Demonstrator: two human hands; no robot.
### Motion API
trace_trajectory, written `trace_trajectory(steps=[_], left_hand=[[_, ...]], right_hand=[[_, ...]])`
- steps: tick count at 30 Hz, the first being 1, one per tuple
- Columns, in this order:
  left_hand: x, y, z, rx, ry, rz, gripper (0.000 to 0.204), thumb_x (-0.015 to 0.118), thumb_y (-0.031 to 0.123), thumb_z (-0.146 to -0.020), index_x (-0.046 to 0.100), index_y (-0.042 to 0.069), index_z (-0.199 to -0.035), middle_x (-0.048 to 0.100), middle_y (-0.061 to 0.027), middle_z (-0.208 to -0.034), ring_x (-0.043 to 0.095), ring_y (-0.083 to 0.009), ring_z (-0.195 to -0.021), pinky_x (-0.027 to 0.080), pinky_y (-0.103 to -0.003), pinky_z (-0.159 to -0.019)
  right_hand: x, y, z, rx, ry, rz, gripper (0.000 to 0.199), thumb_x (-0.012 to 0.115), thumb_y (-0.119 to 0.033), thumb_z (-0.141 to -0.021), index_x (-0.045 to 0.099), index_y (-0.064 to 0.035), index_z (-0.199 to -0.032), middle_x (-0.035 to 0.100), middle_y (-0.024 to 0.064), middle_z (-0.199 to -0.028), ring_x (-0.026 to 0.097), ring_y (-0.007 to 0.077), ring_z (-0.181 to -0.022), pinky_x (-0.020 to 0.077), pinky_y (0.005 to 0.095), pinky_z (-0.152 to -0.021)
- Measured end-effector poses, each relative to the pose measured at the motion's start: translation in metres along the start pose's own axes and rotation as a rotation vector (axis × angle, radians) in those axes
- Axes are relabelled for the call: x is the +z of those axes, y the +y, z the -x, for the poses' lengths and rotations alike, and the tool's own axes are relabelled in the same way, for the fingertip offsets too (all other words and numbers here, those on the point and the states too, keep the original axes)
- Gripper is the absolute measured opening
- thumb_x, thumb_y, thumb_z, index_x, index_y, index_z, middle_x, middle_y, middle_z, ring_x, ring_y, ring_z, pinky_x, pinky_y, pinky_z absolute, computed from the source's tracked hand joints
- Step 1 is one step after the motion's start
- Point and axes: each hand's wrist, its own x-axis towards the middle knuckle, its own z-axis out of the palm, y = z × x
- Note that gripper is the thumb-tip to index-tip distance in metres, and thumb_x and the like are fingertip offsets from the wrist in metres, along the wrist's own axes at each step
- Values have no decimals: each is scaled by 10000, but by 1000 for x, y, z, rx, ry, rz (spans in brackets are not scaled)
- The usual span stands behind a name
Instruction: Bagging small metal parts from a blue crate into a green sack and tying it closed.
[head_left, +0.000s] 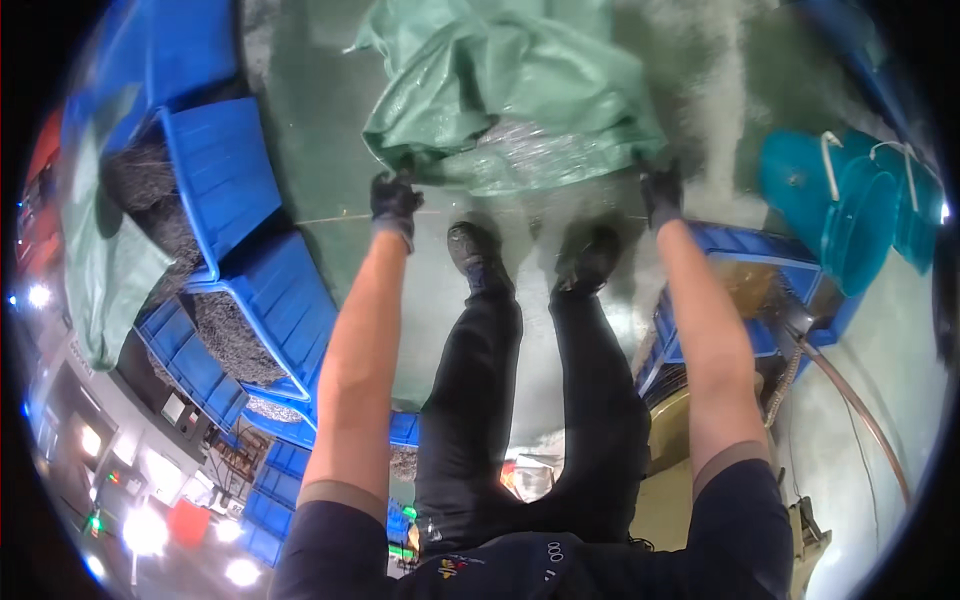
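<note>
Left hand: the left hand (394, 200), in a dark glove, has its fingers curled tight round the near left edge of a green tarp (510, 85), gripping a bunched fold of it
Right hand: the right hand (661, 192), also dark-gloved, is clenched on the near right edge of the same sheet, well apart from the other hand
Green tarp: crumpled and heaped on the green floor (320, 130) straight ahead of the person, its near edge stretched between the two hands (a shiny, silvery mass shows under that lifted edge, though what it is cannot be told)
Stance: both bare forearms reach forward; two dark shoes (475, 252) stand on the floor just short of the tarp, between the arms
Left side: a row of blue crates (225, 170) runs beside the person, several filled with grey wiry material (235, 340); another green sheet (110, 270) hangs over the far ones
Right side: a blue crate (745, 245) sits near the right forearm, with turquoise buckets (850, 215) beyond it and a brownish hose (860, 410) curving across the floor
</note>
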Motion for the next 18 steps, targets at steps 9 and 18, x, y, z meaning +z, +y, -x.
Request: trace_trajectory(steps=[9, 18], left_hand=[[-39, 64, 32, 472, -262, -432, 188, 592, 167, -827, 608, -17, -855, 642, -130, -726, 632, -212, -583, 513, -332, -478], [-132, 83, 131, 812, -196, -1324, 167, 588, 189, -781, 647, 70, -882, 654, -111, -737, 632, -234, -657, 502, -374, -655]], right_hand=[[-84, -62, 12, -175, 263, -176, 382, 557, -303, -859, 572, -1, -1093, 623, 162, -1004, 590, 262, -882, 467, 345, -766], [-155, -127, 187, -195, 84, -616, 308, 525, -174, -873, 560, -44, -1151, 631, 101, -944, 559, 161, -659, 459, 286, -601]])
